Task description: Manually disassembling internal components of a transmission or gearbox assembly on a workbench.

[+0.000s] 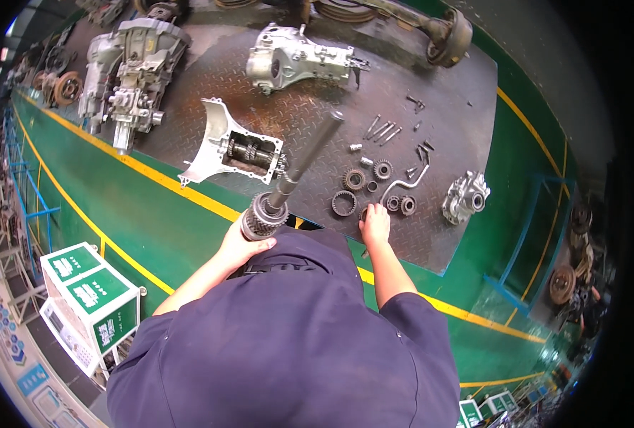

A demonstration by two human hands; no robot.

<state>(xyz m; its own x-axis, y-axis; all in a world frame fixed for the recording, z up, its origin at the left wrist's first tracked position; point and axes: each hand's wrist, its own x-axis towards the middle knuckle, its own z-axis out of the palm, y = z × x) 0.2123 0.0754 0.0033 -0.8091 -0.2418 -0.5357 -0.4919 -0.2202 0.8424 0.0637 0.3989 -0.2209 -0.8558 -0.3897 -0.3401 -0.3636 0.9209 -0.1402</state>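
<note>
geared shaft (295, 171) in left hand (243, 246)

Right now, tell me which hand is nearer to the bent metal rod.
Right. The right hand is by the near end of the bent metal rod; the left hand is farther off, leftward, holding the geared shaft.

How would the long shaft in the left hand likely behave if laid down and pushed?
The long shaft looks like solid metal, so it is probably stiff and fairly heavy. The gear cluster by the left hand is thicker than the rod, so that end likely weighs more. Being round, it might roll, probably curving because of the wider end.
</note>
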